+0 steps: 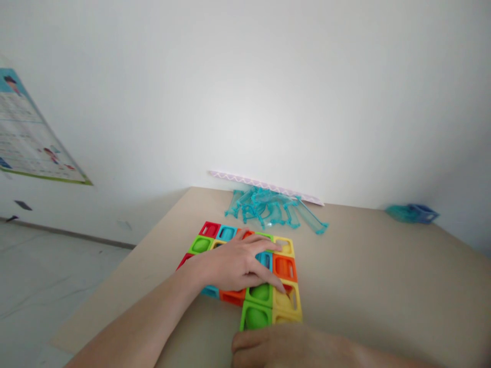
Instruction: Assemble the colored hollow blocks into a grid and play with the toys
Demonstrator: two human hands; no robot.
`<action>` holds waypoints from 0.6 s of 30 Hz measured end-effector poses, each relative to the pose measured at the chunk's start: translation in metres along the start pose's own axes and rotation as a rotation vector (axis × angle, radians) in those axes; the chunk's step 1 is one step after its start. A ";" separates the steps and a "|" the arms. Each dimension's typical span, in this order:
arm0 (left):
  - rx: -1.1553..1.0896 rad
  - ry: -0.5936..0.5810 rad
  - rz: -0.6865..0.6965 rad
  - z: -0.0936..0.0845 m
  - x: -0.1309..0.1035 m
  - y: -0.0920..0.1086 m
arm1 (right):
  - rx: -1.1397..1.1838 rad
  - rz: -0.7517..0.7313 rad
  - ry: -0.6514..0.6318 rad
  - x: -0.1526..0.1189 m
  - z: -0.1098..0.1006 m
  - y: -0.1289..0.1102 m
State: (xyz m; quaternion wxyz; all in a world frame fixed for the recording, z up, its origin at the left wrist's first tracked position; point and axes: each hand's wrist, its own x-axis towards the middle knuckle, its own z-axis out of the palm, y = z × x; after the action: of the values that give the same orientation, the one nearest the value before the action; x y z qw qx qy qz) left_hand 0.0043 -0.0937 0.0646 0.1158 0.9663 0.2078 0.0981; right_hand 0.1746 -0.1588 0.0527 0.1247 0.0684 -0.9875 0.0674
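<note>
A flat panel of joined square plastic toy blocks (pixel 284 267) lies on the table, in red, blue, green, yellow and orange, with openings in their faces. Across its middle rests my left hand (pixel 240 258), palm down, fingers spread, thumb on a yellow block (pixel 287 300) at the right side. A green block (pixel 256 317) and a yellow one beside it jut out from the panel's near edge. My right hand (pixel 284 347) is curled closed against the near side of these two. Its fingertips are partly hidden, and the hand is slightly blurred.
Several clear turquoise plastic pieces (pixel 268 209) lie heaped behind the panel. A pale purple strip with a white zigzag (pixel 264 185) leans at the wall. Blue and teal pieces (pixel 416 213) sit at the far right. The table's (pixel 368 276) left edge drops to the floor; a poster (pixel 34 133) hangs left.
</note>
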 end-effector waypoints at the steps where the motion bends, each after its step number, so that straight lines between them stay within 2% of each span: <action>1: 0.001 0.002 0.001 0.000 0.000 0.000 | 0.010 0.005 0.010 -0.001 0.000 -0.002; 5: -0.007 0.013 -0.002 -0.002 0.000 0.000 | -0.016 0.009 0.126 -0.006 -0.002 -0.008; 9: -0.009 0.022 0.011 -0.003 -0.001 0.001 | -0.163 0.272 0.222 -0.004 0.005 -0.010; 11: -0.015 0.028 0.011 -0.002 -0.001 0.001 | -0.146 0.321 0.207 -0.002 0.008 -0.008; 14: -0.024 0.025 0.002 -0.001 -0.001 -0.001 | -0.040 0.248 0.120 -0.006 0.010 -0.005; 18: -0.019 0.014 -0.008 0.001 -0.002 -0.003 | 0.108 0.057 0.073 -0.013 0.015 -0.005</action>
State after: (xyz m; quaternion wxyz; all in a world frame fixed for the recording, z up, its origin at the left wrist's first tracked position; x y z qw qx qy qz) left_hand 0.0019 -0.0921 0.0632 0.1238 0.9637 0.2114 0.1064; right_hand 0.1847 -0.1648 0.0355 0.1549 0.0441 -0.9788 0.1266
